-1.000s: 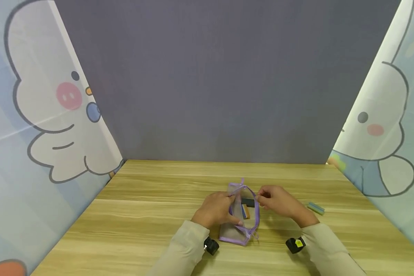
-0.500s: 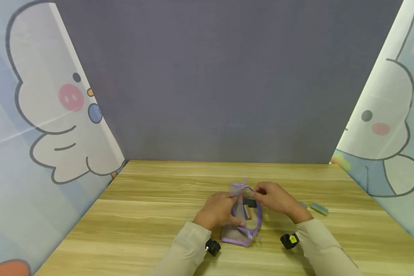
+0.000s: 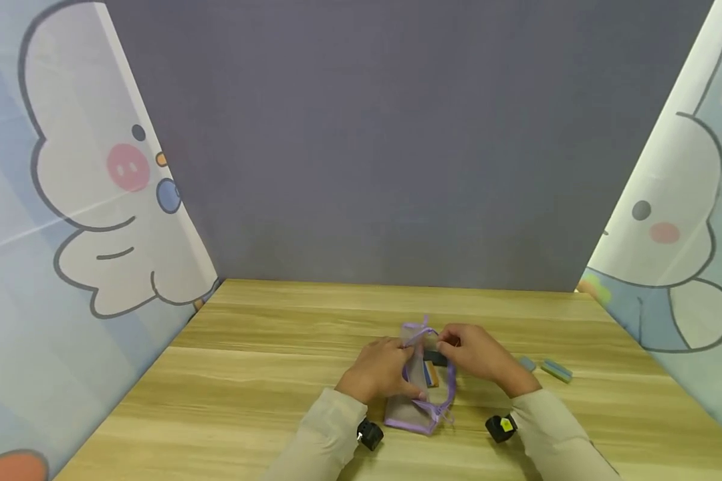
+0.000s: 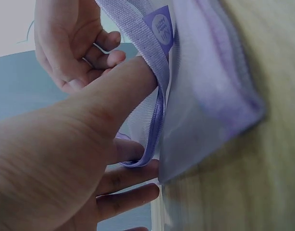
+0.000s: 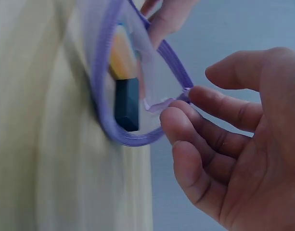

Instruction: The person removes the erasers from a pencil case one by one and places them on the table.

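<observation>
A see-through mesh pouch with purple trim (image 3: 410, 425) lies on the table with its zip mouth spread. Inside are a dark bar (image 5: 127, 104), an orange bar (image 5: 122, 53) and a blue one (image 3: 428, 375). My left hand (image 3: 376, 371) is at the pouch's left side. Its thumb and a finger reach into the mouth, while the other fingers stay outside, fairly straight. My right hand (image 3: 475, 351) is over the far right of the mouth. In the right wrist view its index fingertip touches the zip end; the thumb stands apart, and no object shows between the fingers.
Two small blue-green bars, a nearer-in one (image 3: 526, 364) and an outer one (image 3: 557, 371), lie right of my right hand. A grey panel (image 3: 361, 147) stands at the table's back. Cartoon-printed cloths hang on both sides.
My right hand has shifted slightly left, from the pouch's right rim to over its mouth. A second bar beside it has come into sight. The left hand has kept its place.
</observation>
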`<state>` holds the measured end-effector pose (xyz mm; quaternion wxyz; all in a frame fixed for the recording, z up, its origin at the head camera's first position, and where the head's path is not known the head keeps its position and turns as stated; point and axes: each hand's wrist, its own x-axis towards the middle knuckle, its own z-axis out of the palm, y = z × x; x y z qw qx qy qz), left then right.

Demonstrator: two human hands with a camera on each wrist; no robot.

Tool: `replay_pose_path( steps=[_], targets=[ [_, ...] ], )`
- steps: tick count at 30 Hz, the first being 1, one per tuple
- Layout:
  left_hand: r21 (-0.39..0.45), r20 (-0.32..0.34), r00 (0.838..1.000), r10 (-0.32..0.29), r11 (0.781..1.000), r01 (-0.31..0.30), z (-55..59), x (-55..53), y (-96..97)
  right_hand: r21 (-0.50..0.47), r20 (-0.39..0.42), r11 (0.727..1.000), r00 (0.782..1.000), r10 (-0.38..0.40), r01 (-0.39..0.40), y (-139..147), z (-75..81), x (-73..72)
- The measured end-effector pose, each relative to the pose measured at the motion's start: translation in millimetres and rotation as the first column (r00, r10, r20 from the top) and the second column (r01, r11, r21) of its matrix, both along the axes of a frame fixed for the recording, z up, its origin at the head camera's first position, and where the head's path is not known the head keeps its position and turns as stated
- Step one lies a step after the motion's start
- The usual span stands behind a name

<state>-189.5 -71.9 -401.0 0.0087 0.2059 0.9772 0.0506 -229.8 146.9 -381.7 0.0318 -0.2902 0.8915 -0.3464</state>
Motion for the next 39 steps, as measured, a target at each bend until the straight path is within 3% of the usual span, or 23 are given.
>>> replay_pose_path(
  steps=[7, 12, 23, 31, 39],
  targets=[
    [0.002, -0.035, 0.999, -0.018, 1.0, 0.018, 1.9, -2.1, 0.5, 0.013, -0.011, 1.0, 1.0, 0.007, -0.007, -4, 11.2, -6.1],
    [0.003, -0.025, 1.0, -0.017, 1.0, 0.018, 4.9, -3.6, 2.8, 0.022, 0.001, 1.0, 1.0, 0.023, -0.023, -4, 14.1, -9.2],
    [-0.009, 0.003, 1.0, -0.002, 1.0, 0.002, 1.1, 0.8, 0.3, 0.054, -0.026, 0.998, 0.999, 0.033, -0.031, -4, -1.1, -6.3],
    [-0.017, -0.021, 1.0, -0.019, 1.0, 0.019, -2.3, 1.3, -1.7, 0.097, -0.082, 0.994, 0.995, 0.05, -0.042, -6, -7.9, -2.6],
    [-0.017, -0.001, 1.0, -0.007, 1.0, 0.007, -0.8, 0.1, -1.2, 0.146, -0.051, 0.989, 0.999, 0.016, -0.008, -4, -8.3, -3.7]
  ],
)
